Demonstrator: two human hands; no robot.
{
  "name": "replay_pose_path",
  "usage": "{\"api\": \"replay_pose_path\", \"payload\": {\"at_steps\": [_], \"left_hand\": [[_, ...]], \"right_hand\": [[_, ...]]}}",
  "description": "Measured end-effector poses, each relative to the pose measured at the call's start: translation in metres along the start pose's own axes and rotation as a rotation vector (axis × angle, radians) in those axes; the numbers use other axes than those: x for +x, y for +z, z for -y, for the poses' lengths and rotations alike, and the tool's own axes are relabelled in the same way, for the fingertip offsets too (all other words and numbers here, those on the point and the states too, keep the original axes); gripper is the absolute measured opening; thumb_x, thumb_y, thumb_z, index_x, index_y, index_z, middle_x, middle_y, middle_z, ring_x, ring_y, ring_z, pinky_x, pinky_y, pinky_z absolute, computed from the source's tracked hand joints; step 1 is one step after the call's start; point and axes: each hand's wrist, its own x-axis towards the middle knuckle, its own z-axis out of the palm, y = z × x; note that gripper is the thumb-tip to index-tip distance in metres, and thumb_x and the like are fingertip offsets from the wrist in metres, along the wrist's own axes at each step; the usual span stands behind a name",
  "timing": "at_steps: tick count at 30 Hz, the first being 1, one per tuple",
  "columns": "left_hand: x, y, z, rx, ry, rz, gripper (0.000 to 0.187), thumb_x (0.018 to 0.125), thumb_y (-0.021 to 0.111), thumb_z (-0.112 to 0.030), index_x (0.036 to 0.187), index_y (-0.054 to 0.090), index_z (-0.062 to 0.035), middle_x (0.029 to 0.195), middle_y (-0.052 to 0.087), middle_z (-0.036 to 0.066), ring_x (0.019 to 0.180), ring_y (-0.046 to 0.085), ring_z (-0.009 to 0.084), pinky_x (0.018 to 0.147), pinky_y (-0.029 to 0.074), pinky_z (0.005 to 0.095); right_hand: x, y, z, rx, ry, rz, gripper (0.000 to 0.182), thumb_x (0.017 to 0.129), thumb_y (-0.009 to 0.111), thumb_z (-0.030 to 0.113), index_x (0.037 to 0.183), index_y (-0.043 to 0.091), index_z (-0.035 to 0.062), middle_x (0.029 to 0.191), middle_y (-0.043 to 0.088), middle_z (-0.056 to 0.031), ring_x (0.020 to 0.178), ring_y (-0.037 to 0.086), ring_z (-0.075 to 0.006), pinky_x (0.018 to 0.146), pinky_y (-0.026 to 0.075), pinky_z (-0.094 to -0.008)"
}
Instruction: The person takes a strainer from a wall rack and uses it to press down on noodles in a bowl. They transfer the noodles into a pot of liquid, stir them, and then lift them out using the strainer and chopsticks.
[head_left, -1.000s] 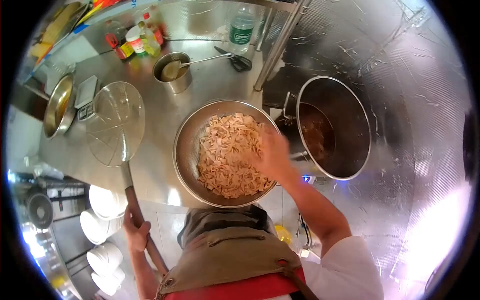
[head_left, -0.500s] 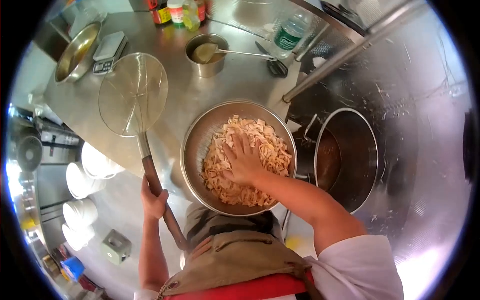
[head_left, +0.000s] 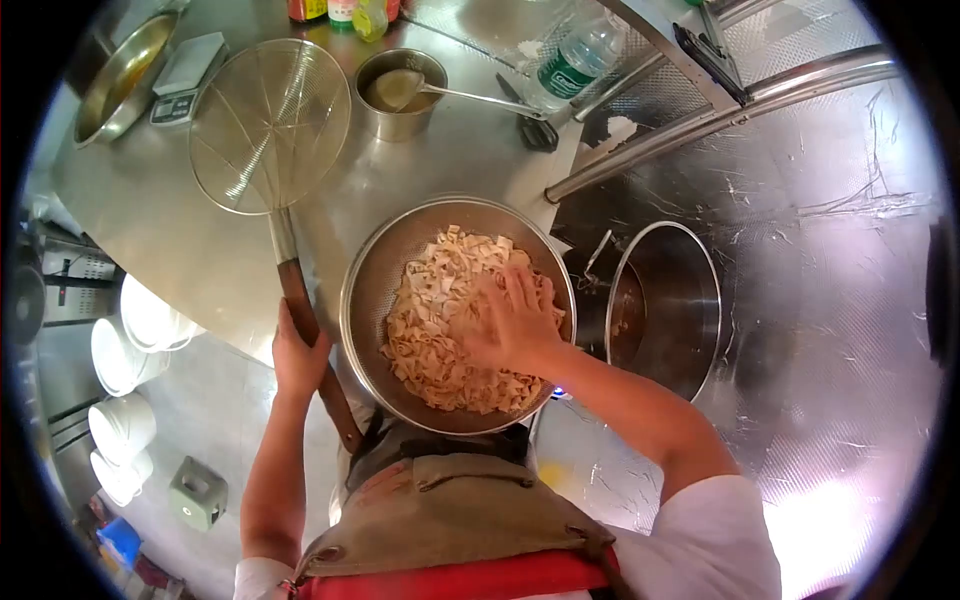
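My left hand (head_left: 300,350) is wrapped round the wooden handle of a long wire skimmer (head_left: 270,125), whose round mesh head reaches over the steel table. In front of my body stands a wide mesh colander (head_left: 362,285) holding a heap of pale, flat strips of food (head_left: 425,335), perhaps tofu skin or noodles. On the right part of this heap rests my right hand (head_left: 515,320), palm down and fingers spread. It covers some of the strips, and its thumb side is slightly blurred.
A deep pot (head_left: 665,310) with some brown liquid stands to the right, below a metal rail (head_left: 720,120). Farther back are a small steel pot (head_left: 395,122) with a ladle, a plastic bottle (head_left: 575,65), a scale (head_left: 185,80) and a metal bowl (head_left: 125,85). White buckets (head_left: 125,425) stand at left.
My right hand has moved from the middle of the strips toward their right side, its fingers still spread. The view has shifted somewhat; my left hand keeps its hold on the skimmer.
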Motion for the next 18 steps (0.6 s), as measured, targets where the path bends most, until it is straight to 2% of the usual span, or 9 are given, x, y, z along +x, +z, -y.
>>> {"api": "replay_pose_path", "payload": {"at_steps": [3, 4, 7, 8, 11, 12, 15, 17, 18], "left_hand": [[0.000, 0.012, 0.001, 0.159, 0.083, -0.127, 0.077, 0.077, 0.069, -0.020, 0.139, 0.030, 0.0050, 0.117, 0.053, 0.025, 0.102, 0.056, 0.0428, 0.083, 0.049, 0.0452], [-0.005, 0.012, -0.004, 0.179, 0.041, -0.123, 0.062, 0.082, 0.066, -0.022, 0.133, 0.041, 0.0025, 0.115, 0.051, 0.023, 0.100, 0.055, 0.0419, 0.082, 0.048, 0.0446], [-0.012, 0.010, -0.015, 0.201, 0.222, -0.232, 0.040, 0.087, 0.061, -0.022, 0.119, 0.053, 0.0016, 0.111, 0.053, 0.021, 0.096, 0.056, 0.0395, 0.083, 0.047, 0.0433], [-0.015, 0.003, -0.034, 0.053, 0.180, -0.234, 0.025, 0.093, 0.055, -0.020, 0.103, 0.059, 0.0020, 0.107, 0.055, 0.020, 0.094, 0.055, 0.0372, 0.082, 0.045, 0.0415], [-0.025, 0.001, -0.052, -0.376, 0.084, -0.044, 0.023, 0.096, 0.049, -0.019, 0.094, 0.057, 0.0028, 0.084, 0.060, 0.021, 0.078, 0.056, 0.0358, 0.073, 0.045, 0.0392], [-0.026, -0.008, -0.078, -0.325, 0.104, -0.059, 0.026, 0.097, 0.047, -0.022, 0.090, 0.055, 0.0021, 0.074, 0.059, 0.019, 0.067, 0.056, 0.0312, 0.067, 0.046, 0.0372], [-0.016, -0.020, -0.091, -0.272, 0.076, -0.107, 0.027, 0.097, 0.047, -0.023, 0.088, 0.053, 0.0015, 0.069, 0.056, 0.014, 0.061, 0.053, 0.0206, 0.061, 0.044, 0.0333], [-0.016, -0.035, -0.098, -0.605, -0.045, 0.001, 0.015, 0.091, 0.055, -0.013, 0.085, 0.051, 0.0006, 0.065, 0.050, 0.005, 0.061, 0.046, 0.0090, 0.054, 0.041, 0.0284], [-0.017, -0.039, -0.112, -0.465, -0.023, 0.087, 0.015, 0.087, 0.057, -0.012, 0.084, 0.050, 0.0009, 0.065, 0.051, 0.007, 0.060, 0.048, 0.0127, 0.054, 0.041, 0.0301]], "right_hand": [[-0.005, 0.043, -0.017, -0.088, 0.032, 0.046, 0.100, 0.083, 0.049, 0.065, 0.148, 0.012, -0.0016, 0.151, 0.006, -0.0326, 0.141, 0.003, -0.0466, 0.110, 0.001, -0.0625], [-0.002, 0.061, -0.017, -0.084, 0.039, -0.001, 0.099, 0.085, 0.047, 0.063, 0.147, 0.010, -0.0052, 0.150, 0.006, -0.0344, 0.141, 0.001, -0.0475, 0.109, 0.000, -0.0631], [0.012, 0.086, -0.010, -0.039, 0.004, -0.094, 0.100, 0.084, 0.050, 0.062, 0.146, 0.011, -0.0063, 0.149, 0.004, -0.0352, 0.140, -0.002, -0.0491, 0.109, -0.001, -0.0628], [0.021, 0.094, -0.006, -0.007, -0.007, -0.109, 0.100, 0.083, 0.051, 0.061, 0.145, 0.011, -0.0072, 0.149, 0.005, -0.0359, 0.139, -0.001, -0.0500, 0.109, 0.000, -0.0633], [0.036, 0.113, 0.003, 0.065, -0.035, -0.149, 0.099, 0.082, 0.056, 0.057, 0.143, 0.014, -0.0095, 0.147, 0.007, -0.0378, 0.138, 0.002, -0.0526, 0.107, 0.003, -0.0650], [0.037, 0.113, 0.006, 0.072, -0.035, -0.168, 0.099, 0.082, 0.058, 0.055, 0.142, 0.015, -0.0101, 0.146, 0.008, -0.0382, 0.137, 0.003, -0.0532, 0.106, 0.004, -0.0657], [0.038, 0.117, 0.006, 0.068, -0.045, -0.203, 0.097, 0.082, 0.060, 0.052, 0.141, 0.016, -0.0107, 0.144, 0.011, -0.0392, 0.135, 0.006, -0.0546, 0.105, 0.006, -0.0674], [0.039, 0.116, 0.003, 0.066, -0.053, -0.229, 0.097, 0.082, 0.060, 0.053, 0.141, 0.017, -0.0107, 0.144, 0.012, -0.0392, 0.135, 0.008, -0.0546, 0.104, 0.007, -0.0678], [0.038, 0.113, 0.000, 0.071, -0.061, -0.242, 0.097, 0.081, 0.059, 0.054, 0.141, 0.017, -0.0107, 0.144, 0.013, -0.0389, 0.135, 0.009, -0.0543, 0.104, 0.007, -0.0677]]}}
